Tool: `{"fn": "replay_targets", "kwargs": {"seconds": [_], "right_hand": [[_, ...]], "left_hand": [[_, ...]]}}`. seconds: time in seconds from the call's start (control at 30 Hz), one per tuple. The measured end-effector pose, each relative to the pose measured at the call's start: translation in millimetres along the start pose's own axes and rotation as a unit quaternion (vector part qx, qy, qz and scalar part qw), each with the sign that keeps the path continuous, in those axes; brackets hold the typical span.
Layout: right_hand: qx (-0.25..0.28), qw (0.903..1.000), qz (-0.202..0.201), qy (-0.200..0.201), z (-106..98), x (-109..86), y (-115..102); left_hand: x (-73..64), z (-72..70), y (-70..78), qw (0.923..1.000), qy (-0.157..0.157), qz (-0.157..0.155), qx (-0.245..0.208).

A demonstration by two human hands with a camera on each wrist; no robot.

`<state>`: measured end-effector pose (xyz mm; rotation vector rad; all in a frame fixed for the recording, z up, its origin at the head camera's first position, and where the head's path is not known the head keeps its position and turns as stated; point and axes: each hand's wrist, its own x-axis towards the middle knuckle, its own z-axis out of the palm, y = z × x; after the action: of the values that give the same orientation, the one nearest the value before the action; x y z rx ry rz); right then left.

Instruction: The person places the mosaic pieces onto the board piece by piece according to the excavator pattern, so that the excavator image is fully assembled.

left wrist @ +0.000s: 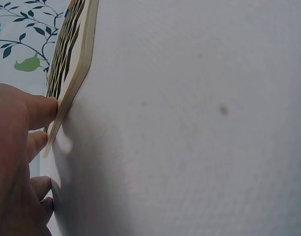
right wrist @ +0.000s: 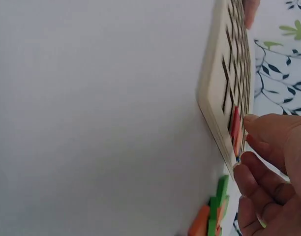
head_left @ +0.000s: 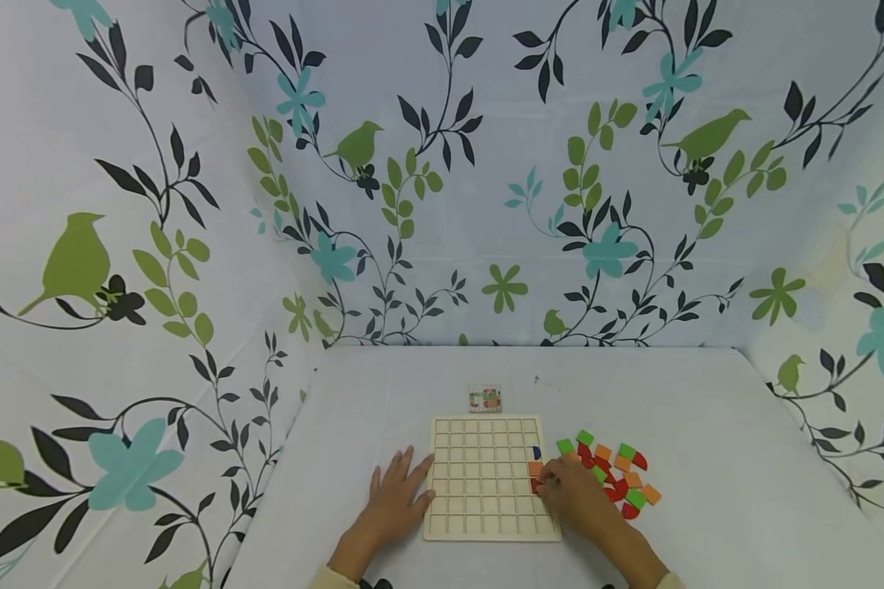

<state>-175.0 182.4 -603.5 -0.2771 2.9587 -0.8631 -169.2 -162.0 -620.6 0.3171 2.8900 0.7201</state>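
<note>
A pale wooden grid board (head_left: 479, 532) lies flat on the white table. My left hand (head_left: 396, 503) has its fingers spread at the board's left edge, the thumb and a finger touching the rim in the left wrist view. At the right column, my right hand (head_left: 576, 497) pinches a red piece (right wrist: 235, 124) at its cell, partly covering it. Above that piece in the same column sit an orange piece (head_left: 534, 469) and a small blue piece (head_left: 537, 452). The right hand's fingertips hide some of the nearby cells.
Loose red, orange and green pieces (head_left: 636, 497) lie scattered to the right of the board, some overlapping. A small card with a coloured pattern (head_left: 484, 398) lies behind the board. Patterned cloth (head_left: 442, 245) walls the back and sides of the table.
</note>
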Motion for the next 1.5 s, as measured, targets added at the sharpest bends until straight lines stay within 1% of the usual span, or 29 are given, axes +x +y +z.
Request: {"fn": "replay_targets", "kwargs": {"seconds": [0.07, 0.13, 0.23, 0.3, 0.4, 0.5, 0.63, 0.73, 0.83, 0.87, 0.97, 1.1, 1.17, 1.27, 1.37, 1.5], "right_hand": [[0.004, 0.9997, 0.016, 0.019, -7.3, 4.4, 5.8], [-0.001, 0.9985, 0.022, 0.05, -15.0, 8.3, 14.9], [-0.031, 0.9948, 0.026, 0.094, -24.0, 13.1, 30.6], [-0.052, 0.9925, 0.033, 0.106, -26.4, 16.4, 40.2], [-0.076, 0.9912, 0.043, 0.1, -27.3, 20.2, 50.0], [-0.083, 0.9911, 0.045, 0.094, -25.9, 24.3, 55.0], [-0.078, 0.9921, 0.049, 0.084, -25.7, 31.9, 51.7], [-0.072, 0.9936, 0.052, 0.069, -26.8, 37.2, 46.5], [-0.07, 0.9943, 0.053, 0.059, -27.1, 40.2, 43.1], [-0.068, 0.9945, 0.056, 0.057, -27.0, 40.4, 42.4], [-0.062, 0.9942, 0.058, 0.066, -27.1, 38.6, 40.8], [-0.066, 0.993, 0.05, 0.085, -27.4, 35.5, 40.6], [-0.071, 0.9928, 0.041, 0.087, -28.1, 35.1, 40.8], [-0.072, 0.994, 0.03, 0.076, -30.2, 35.8, 40.7], [-0.07, 0.9949, 0.027, 0.067, -31.9, 37.3, 41.2], [-0.075, 0.9928, 0.064, 0.068, -30.5, 39.9, 41.4]], "left_hand": [[0.3, -0.8, 0.4, 1.0, -0.003, -0.003, -0.001], [0.7, -0.2, 0.1, 1.0, 0.0, -0.002, -0.003], [1.1, 1.9, -1.1, 0.9999, 0.011, 0.005, -0.009], [1.3, 4.3, -2.4, 0.9996, 0.021, 0.01, -0.013], [0.8, 7.6, -4.3, 0.9991, 0.034, 0.017, -0.017], [0.2, 8.6, -5.4, 0.9989, 0.036, 0.024, -0.018], [0.6, 6.7, -6.5, 0.999, 0.031, 0.027, -0.019], [2.5, 5.3, -6.6, 0.9997, 0.015, 0.016, -0.009], [3.6, 4.5, -6.2, 1.0, 0.007, 0.006, -0.002], [3.7, 4.4, -6.1, 1.0, 0.006, 0.004, -0.001], [3.2, 4.6, -5.8, 0.9999, 0.012, 0.009, -0.007], [1.8, 4.7, -4.7, 0.9999, 0.009, 0.008, -0.01], [1.3, 3.9, -3.9, 0.9999, 0.006, 0.004, -0.007], [0.5, 2.6, -3.0, 1.0, 0.005, 0.004, -0.007], [0.1, 1.6, -2.2, 1.0, 0.005, 0.005, -0.004], [-1.2, -0.3, -1.5, 1.0, 0.003, 0.005, -0.001]]}}
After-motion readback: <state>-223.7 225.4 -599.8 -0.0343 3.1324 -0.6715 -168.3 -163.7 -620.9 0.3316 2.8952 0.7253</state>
